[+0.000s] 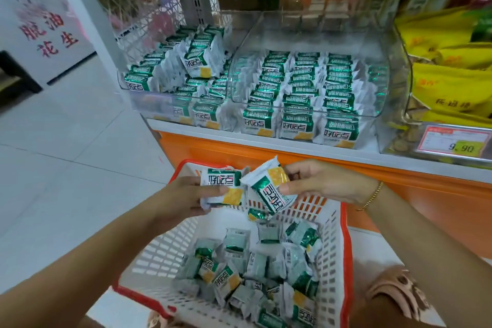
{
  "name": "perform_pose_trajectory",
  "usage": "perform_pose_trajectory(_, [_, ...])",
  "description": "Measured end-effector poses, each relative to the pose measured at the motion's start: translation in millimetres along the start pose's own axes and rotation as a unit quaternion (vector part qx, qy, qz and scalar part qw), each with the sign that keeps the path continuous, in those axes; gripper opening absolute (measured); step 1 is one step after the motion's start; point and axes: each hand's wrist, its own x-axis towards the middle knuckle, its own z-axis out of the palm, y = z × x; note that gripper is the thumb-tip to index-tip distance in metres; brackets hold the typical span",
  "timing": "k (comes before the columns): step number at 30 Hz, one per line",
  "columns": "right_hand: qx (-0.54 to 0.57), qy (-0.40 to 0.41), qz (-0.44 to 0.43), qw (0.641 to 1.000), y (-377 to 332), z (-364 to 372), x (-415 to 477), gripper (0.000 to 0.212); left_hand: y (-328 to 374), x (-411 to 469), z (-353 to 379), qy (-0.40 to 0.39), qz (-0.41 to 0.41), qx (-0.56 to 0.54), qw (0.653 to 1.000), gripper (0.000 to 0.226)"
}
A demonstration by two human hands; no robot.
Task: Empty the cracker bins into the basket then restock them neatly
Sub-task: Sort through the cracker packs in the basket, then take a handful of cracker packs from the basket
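Note:
Two clear plastic bins stand side by side on the shelf. The left bin (138, 98) holds green-and-white cracker packs, some in a row and some tumbled. In the right bin (372, 114) the packs stand in three tidy rows. Below, a white basket with a red rim (343, 247) holds several loose packs (239, 269). Above the basket my left hand (183, 200) grips a small stack of packs (221, 186). My right hand (324, 184) pinches one tilted pack (269, 189) next to that stack.
Yellow snack bags (450, 82) fill a bin to the right, with a red 9.90 price tag (458, 141) in front. An orange shelf front (319, 160) runs below the bins. White floor tiles lie to the left, and a pink sandalled foot (399, 290) stands beside the basket.

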Motion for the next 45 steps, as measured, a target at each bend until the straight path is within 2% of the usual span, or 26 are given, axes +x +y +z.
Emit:
perform_pose_trajectory(2, [0.016,0.005,-0.024,1.0,-7.4,6.7,2.0,0.048,4.8,-7.2,-3.1,0.006,0.002,-0.017,1.0,0.075])
perform_pose_trajectory(5, [0.064,0.038,-0.053,0.996,-20.9,18.5,5.6,0.052,13.7,-14.6,-2.8,-0.032,0.007,-0.05,0.998,0.05])
perform_pose_trajectory(7, [0.104,0.065,-0.057,0.991,-32.9,27.7,7.8,0.05,15.5,-13.9,-2.2,-0.044,0.027,-0.08,0.995,0.053])
perform_pose_trajectory(9, [0.161,0.09,-0.054,0.981,-44.8,40.2,8.5,0.042,16.1,-11.6,1.9,-0.038,0.052,-0.122,0.99,0.035])
perform_pose_trajectory(11, [0.196,0.11,-0.057,0.973,-50.5,52.7,11.7,0.044,17.3,-9.9,7.7,-0.018,0.088,-0.153,0.984,0.019])
perform_pose_trajectory(15, [0.219,0.174,-0.066,0.958,-54.3,75.2,27.1,0.044,23.9,-6.1,16.7,0.028,0.166,-0.158,0.973,0.021])
perform_pose_trajectory(18, [0.233,0.222,-0.08,0.943,-59.4,83.4,37.9,0.036,31.3,-2.2,14.5,0.045,0.169,-0.196,0.965,0.023])
perform_pose_trajectory(21, [0.152,0.261,-0.088,0.949,-68.3,83.1,45.8,0.033,38.6,0.6,8.5,0.057,0.158,-0.209,0.963,0.029])
perform_pose_trajectory(24, [0.004,0.301,-0.093,0.949,-78.3,77.9,51.4,0.039,44.6,-0.8,-1.0,0.045,0.178,-0.162,0.97,0.049])
perform_pose_trajectory(26, [-0.118,0.324,-0.096,0.934,-83.7,73.3,53.3,0.05,48.7,-3.7,-10.6,0.029,0.211,-0.06,0.975,0.053])
perform_pose_trajectory(29, [-0.296,0.346,-0.092,0.886,-99.3,65.3,51.2,0.061,57.9,-9.0,-25.0,-0.006,0.242,0.037,0.97,0.043])
perform_pose_trajectory(32, [-0.356,0.253,-0.094,0.895,-133.5,53.2,50.8,0.082,74.1,-12.8,-39.9,-0.012,0.306,0.101,0.946,0.035])
perform_pose_trajectory(34, [-0.404,0.165,-0.09,0.895,-160.5,44.1,55.1,0.085,84.7,-12.4,-49.9,-0.001,0.339,0.121,0.933,0.037])
perform_pose_trajectory(36, [-0.478,0.115,-0.077,0.867,-186.7,39.5,62.8,0.076,92.6,-9.2,-59.1,0.02,0.368,0.144,0.918,0.043])
perform_pose_trajectory(39, [-0.523,0.108,-0.064,0.843,-218.1,35.4,82.6,0.062,101.1,-0.4,-66.4,0.07,0.398,0.105,0.909,0.052])
perform_pose_trajectory(43, [-0.511,0.18,-0.032,0.84,-241.6,20.3,121.6,0.073,112.4,9.8,-76.6,0.197,0.374,-0.003,0.906,0.036])
perform_pose_trajectory(45, [-0.5,0.226,-0.013,0.836,-241.4,15.5,146.2,0.075,110.8,16.1,-84.7,0.283,0.352,0.064,0.89,0.036])
